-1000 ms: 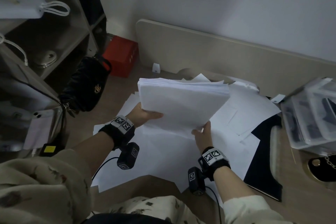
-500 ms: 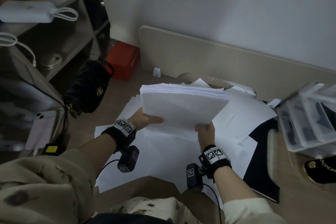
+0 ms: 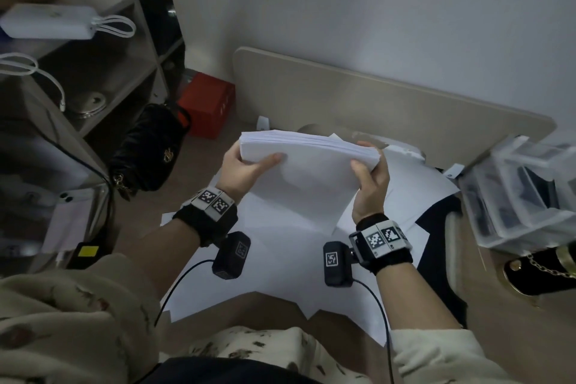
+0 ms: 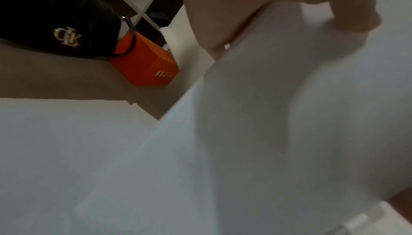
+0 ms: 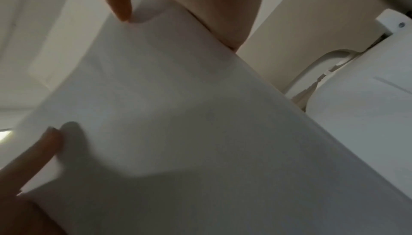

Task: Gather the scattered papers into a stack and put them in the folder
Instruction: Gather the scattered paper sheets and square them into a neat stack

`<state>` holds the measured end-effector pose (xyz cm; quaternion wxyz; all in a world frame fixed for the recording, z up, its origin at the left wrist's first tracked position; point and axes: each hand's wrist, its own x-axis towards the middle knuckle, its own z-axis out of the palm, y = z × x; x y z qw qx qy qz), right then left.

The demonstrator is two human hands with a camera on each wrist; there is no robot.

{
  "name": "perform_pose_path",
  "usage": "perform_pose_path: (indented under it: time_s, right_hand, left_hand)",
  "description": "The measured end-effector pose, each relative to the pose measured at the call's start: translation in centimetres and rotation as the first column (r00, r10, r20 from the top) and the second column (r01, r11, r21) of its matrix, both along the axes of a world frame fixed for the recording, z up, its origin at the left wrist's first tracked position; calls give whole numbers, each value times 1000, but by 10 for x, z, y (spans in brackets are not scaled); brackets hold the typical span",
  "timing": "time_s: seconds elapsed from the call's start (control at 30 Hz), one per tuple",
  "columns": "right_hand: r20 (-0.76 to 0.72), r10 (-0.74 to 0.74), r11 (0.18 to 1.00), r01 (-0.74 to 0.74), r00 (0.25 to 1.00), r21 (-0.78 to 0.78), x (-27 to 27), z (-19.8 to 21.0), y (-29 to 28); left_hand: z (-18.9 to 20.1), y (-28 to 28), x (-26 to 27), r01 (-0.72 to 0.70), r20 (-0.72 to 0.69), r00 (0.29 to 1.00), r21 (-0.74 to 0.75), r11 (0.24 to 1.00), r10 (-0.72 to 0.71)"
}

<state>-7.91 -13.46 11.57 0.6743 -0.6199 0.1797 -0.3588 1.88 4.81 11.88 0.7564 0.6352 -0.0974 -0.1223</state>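
A thick stack of white paper (image 3: 307,171) stands on edge above the desk, tilted toward me. My left hand (image 3: 246,170) grips its upper left corner, thumb on the near face. At the upper right corner my right hand (image 3: 371,174) grips it the same way. The stack (image 4: 278,115) fills the left wrist view, and in the right wrist view the stack (image 5: 178,115) shows both thumbs pressed on it. Loose white sheets (image 3: 280,277) lie spread on the desk beneath. A black folder (image 3: 442,262) lies at the right, partly under sheets.
A black handbag (image 3: 149,150) and a red box (image 3: 207,104) sit at the left by a shelf unit (image 3: 93,72). Clear plastic drawers (image 3: 520,193) stand at the right edge. A beige backboard (image 3: 374,100) runs along the wall.
Both hands have slid up the stack's sides to its top corners; the right hand came from the bottom edge. The stack now stands more upright.
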Motion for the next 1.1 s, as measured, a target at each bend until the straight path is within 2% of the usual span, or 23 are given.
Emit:
perform_pose_path:
  time_s: [0.13, 0.23, 0.33, 0.43, 0.6, 0.73, 0.87, 1.0, 1.1]
  right_hand:
    - [23, -88, 996, 88, 996, 14, 4, 12, 6]
    - [-24, -131, 988, 132, 991, 84, 7, 16, 11]
    - [-82, -162, 981, 169, 983, 96, 9, 16, 11]
    - [-71, -167, 978, 174, 983, 119, 10, 17, 11]
    - [-42, -84, 996, 84, 996, 14, 6, 16, 17]
    - [-78, -44, 996, 38, 996, -79, 4, 15, 16]
    - [-108, -66, 983, 47, 992, -175, 1, 12, 16]
    - [-129, -123, 983, 104, 984, -149, 1, 11, 14]
    - [-128, -75, 994, 65, 989, -84, 0, 10, 11]
  left_hand:
    - [11, -10, -4, -185, 52, 981, -1, 983, 185]
    - [16, -17, -3, -288, 20, 957, -12, 958, 288]
    - [16, -21, 0, -326, 26, 945, -9, 945, 326]
    - [14, -22, 2, -338, 72, 939, 15, 941, 336]
    - [16, -20, 5, -334, 21, 943, 31, 942, 333]
    - [17, -23, 5, -316, 22, 949, 33, 948, 316]
    - [17, -24, 3, -232, 90, 969, 27, 972, 229]
    - [7, -15, 6, -118, 155, 982, 77, 990, 105]
    - [1, -8, 12, -46, 118, 992, 53, 998, 40]
